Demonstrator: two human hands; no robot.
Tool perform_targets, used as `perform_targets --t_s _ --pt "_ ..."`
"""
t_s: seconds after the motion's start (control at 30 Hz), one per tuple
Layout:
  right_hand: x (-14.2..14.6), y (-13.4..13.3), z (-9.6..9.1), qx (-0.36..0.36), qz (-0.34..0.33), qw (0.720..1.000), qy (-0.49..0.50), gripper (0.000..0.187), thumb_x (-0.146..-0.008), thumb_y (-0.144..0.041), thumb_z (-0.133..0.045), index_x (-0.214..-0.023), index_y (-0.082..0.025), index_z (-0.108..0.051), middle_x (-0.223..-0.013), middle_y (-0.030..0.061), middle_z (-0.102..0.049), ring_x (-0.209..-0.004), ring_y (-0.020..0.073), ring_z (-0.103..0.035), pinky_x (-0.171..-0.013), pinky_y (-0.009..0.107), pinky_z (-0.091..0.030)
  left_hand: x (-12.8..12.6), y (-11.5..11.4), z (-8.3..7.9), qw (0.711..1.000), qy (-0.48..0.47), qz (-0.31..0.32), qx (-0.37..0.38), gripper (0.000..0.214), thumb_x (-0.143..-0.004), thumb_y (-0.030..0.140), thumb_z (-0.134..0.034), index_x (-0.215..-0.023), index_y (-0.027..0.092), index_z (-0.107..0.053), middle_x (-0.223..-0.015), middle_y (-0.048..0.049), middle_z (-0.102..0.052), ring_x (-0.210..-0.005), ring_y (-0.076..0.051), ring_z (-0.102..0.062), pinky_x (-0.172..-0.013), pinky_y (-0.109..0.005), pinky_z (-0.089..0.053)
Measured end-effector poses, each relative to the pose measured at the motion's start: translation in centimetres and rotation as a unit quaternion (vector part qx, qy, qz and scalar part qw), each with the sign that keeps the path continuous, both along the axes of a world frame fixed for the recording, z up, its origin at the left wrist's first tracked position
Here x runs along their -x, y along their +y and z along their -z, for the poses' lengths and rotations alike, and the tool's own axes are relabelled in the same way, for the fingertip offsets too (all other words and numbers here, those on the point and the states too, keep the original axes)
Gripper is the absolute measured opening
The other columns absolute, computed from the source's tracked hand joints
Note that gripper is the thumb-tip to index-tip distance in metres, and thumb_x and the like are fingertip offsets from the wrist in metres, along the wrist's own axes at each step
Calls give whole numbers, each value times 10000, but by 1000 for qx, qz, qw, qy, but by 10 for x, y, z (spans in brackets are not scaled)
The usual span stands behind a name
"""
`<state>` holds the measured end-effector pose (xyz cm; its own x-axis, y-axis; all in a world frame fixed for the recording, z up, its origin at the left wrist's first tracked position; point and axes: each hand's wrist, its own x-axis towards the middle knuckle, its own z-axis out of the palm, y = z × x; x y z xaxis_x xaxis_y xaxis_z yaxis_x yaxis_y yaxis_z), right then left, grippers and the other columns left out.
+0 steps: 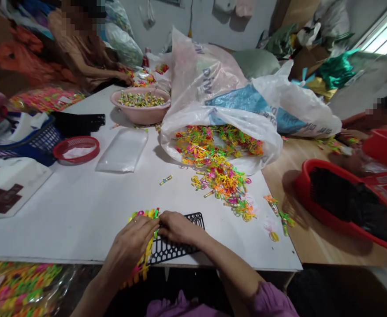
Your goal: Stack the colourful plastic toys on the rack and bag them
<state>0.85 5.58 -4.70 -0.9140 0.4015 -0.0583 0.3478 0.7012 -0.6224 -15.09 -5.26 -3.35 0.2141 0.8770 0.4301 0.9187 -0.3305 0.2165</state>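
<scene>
My left hand [129, 246] grips a strip of bright plastic pieces [143, 259] in neon yellow, orange and green, which hangs over the table's near edge. My right hand [176, 227] lies close beside it, fingers curled over a black plastic lattice panel [175, 244]. Part of the panel is hidden under that hand. Farther up the white table [64, 220], a heap of the same neon pieces [216, 169] spills from a white plastic sack [210, 79]. A small bundle of pieces [166, 180] lies alone between my hands and the pink basin [140, 118].
A co-worker's hands [124, 75] work at the far end of the table. Another person sits at the right beside red baskets [342, 202]. A flat clear plastic bag [122, 149], a small red basket [76, 149] and a black lattice [79, 123] lie at the left.
</scene>
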Motion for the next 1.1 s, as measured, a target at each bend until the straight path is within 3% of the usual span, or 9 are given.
perform_targets --t_s 0.1,0.2,0.33,0.43,0.57,0.67,0.8,0.93,1.1 --pt "-19 42 -15 -70 65 994 -49 266 -801 -130 -535 -1062 -157 -578 -1029 66 -612 -941 155 -561 -802 216 -413 12 1 1 1000 11 1 -12 227 -913 224 -398 -980 201 -614 -912 -17 -676 -886 -157 -603 -866 -301 -434" --pt "-43 95 -29 -206 216 938 -173 261 -833 -66 -431 -1028 -128 -593 -1079 129 -566 -961 194 -554 -798 268 -417 23 7 -3 999 4 -36 -24 221 -913 267 -406 -933 189 -611 -879 -23 -676 -862 -166 -606 -843 -306 -438" --pt "-53 127 -33 -267 174 924 -209 190 -866 -140 -445 -914 -149 -628 -1080 130 -550 -1033 228 -505 -815 291 -404 28 24 -12 996 -8 -94 -3 266 -916 333 -385 -880 180 -600 -840 -40 -655 -828 -182 -596 -791 -314 -448" --pt "-45 112 -31 -254 192 934 -162 142 -863 -208 -494 -902 -159 -621 -1025 116 -568 -998 216 -514 -787 281 -403 31 33 -17 993 -9 -114 17 272 -915 338 -368 -859 188 -589 -828 -49 -638 -809 -187 -585 -760 -313 -453" --pt "-32 64 -35 -176 209 961 -34 139 -867 -241 -498 -963 -178 -577 -916 62 -616 -813 165 -565 -681 253 -395 30 35 -27 988 -16 -150 23 241 -891 328 -412 -898 184 -605 -855 -66 -633 -842 -208 -579 -798 -351 -451" --pt "-21 28 -43 -104 218 968 63 137 -873 -285 -495 -950 -197 -566 -841 19 -632 -700 131 -566 -642 233 -387 14 33 -40 974 -110 -198 15 267 -836 383 -517 -963 171 -618 -923 -67 -643 -893 -206 -588 -813 -346 -463" --pt "-5 -3 -45 -49 234 960 144 166 -862 -257 -498 -999 -195 -569 -880 26 -638 -671 121 -564 -634 226 -401 -17 31 -48 935 -256 -233 71 234 -781 414 -593 -793 183 -628 -692 11 -633 -616 -129 -587 -589 -251 -469" --pt "5 -16 -37 -36 249 956 151 204 -830 -244 -528 -1021 -183 -567 -858 29 -626 -654 127 -549 -621 234 -399 -30 21 -46 942 -164 -294 13 223 -798 396 -585 -767 176 -601 -713 -7 -620 -665 -152 -588 -636 -284 -448" --pt "9 -32 -11 -5 240 965 104 60 -785 -202 -543 -830 -165 -554 -743 17 -555 -652 137 -504 -594 236 -356 -15 -17 -44 966 -58 -250 27 281 -789 456 -587 -815 177 -597 -780 -33 -622 -754 -194 -587 -690 -320 -437"
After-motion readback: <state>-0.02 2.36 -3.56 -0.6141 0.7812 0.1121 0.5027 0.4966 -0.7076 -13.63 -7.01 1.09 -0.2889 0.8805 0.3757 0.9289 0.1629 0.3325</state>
